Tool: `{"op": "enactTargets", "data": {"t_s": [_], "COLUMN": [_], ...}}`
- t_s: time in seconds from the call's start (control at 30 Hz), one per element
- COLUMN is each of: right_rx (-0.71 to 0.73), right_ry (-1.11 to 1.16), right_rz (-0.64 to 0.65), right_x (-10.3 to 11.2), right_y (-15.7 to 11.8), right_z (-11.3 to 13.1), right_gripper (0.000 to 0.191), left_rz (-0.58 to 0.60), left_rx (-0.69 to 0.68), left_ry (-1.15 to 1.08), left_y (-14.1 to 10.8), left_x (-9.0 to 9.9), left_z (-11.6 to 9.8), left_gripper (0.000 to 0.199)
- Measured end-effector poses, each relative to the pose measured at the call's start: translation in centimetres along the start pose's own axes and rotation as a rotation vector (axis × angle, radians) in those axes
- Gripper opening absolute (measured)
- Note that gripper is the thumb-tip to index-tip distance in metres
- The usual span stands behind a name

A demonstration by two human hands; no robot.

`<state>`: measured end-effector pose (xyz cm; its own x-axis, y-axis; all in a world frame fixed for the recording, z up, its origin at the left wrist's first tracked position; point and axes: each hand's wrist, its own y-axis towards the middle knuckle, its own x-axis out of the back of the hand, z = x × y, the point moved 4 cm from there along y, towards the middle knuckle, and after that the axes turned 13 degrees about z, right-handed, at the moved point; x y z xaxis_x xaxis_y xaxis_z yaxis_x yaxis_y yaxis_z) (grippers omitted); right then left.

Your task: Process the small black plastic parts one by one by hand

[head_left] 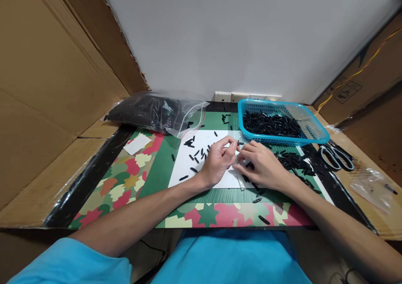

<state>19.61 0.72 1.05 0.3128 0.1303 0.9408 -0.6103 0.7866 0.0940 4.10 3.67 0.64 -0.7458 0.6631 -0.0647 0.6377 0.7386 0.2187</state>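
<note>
My left hand [220, 160] is closed in a pinch above a white sheet [179, 169]. Whatever its fingertips hold is hidden or too small to name. Close beside it, my right hand [262, 164] has its fingers curled inward, thumb and forefinger near the left fingertips; its grip is also hidden. Small, slim black pieces [194, 156] lie scattered on the sheet to the left of my hands. More black pieces [293, 161] are heaped by my right wrist. Below my right fingers, a narrow clear strip [241, 182] shows on the sheet.
A blue plastic basket [282, 140] full of black pieces stands at the back right. At the back left lies a clear zip bag [150, 110] with dark contents. Scissors [336, 157] and a small clear bag [372, 187] lie right. Cardboard walls [47, 87] flank the table.
</note>
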Motion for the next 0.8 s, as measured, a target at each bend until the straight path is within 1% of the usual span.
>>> {"op": "enactTargets", "data": {"t_s": [0.1,0.17,0.27,0.43,0.53,0.6,0.63,0.7,0.73,0.8], "right_rx": [-0.059,-0.112,-0.186,-0.199,-0.201,-0.227,-0.242,-0.245,-0.227,-0.168], "right_ry": [-0.060,-0.049,-0.071,-0.156,-0.027,0.066,0.126,0.296,0.404,0.576], "right_rz": [0.016,0.011,0.040,0.094,0.051,0.003,-0.026,-0.102,-0.153,-0.249], "right_x": [-0.8,-1.0,-1.1,-1.0,-0.9,-0.6,-0.3,0.3,0.6,1.3], "right_y": [0.3,0.3,0.3,0.4,0.5,0.3,0.1,-0.4,-0.6,-1.1], "right_z": [1.0,1.3,1.5,2.3,2.1,1.6,1.2,0.7,0.5,0.2], "right_gripper": [0.030,0.025,0.018,0.024,0.029,0.027,0.022,0.005,0.007,0.023], "left_rz": [-0.012,-0.010,-0.009,-0.029,-0.048,-0.067,-0.076,-0.101,-0.115,-0.144], "left_rx": [-0.022,-0.027,-0.036,-0.031,-0.030,-0.037,-0.046,-0.062,-0.065,-0.066], "left_ry": [0.025,0.029,0.041,0.071,0.096,0.096,0.089,0.073,0.068,0.066], "left_y": [-0.2,-0.3,-0.4,-0.5,-0.5,-0.6,-0.6,-0.7,-0.7,-0.7], "left_x": [-0.1,-0.2,-0.2,-0.1,0.1,0.3,0.3,0.4,0.4,0.5], "left_z": [-0.2,-0.2,-0.1,0.2,0.3,0.4,0.4,0.3,0.3,0.4], "left_gripper": [0.045,0.043,0.042,0.039,0.038,0.038,0.038,0.038,0.038,0.037]}}
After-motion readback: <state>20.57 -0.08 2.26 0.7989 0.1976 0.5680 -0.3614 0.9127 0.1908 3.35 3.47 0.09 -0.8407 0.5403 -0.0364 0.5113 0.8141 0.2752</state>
